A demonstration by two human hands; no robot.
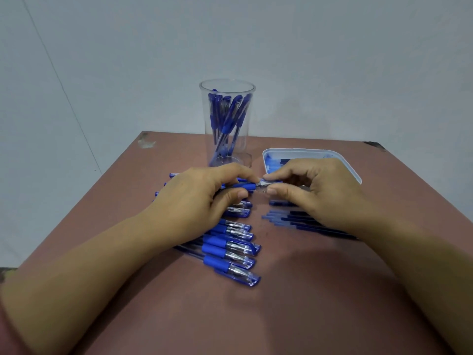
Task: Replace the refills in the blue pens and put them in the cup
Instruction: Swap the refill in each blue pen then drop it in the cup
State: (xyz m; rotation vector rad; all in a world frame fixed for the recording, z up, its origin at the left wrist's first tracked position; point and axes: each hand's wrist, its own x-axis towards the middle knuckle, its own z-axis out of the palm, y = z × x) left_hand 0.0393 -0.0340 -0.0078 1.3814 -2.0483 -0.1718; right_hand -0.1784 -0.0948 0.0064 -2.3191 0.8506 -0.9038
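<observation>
The step looks like turning the metal tip (261,185) on 1 pen (243,186): hold the barrel level and still, twist only the tip, and let nothing small drop. The left hand (202,193) has thumb and fingers (238,172) clamped round the blue grip. The right hand (322,190) pinches the tip. Both hover just above the table (307,290), between the row of pens (230,247) and the loose refills (302,222), near the cup (244,149).

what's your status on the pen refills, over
Left hand grips a blue pen, right hand pinches its tip end. Cup behind holds several pens. Row of pens and loose refills nearby, none blocking the cup.
</observation>
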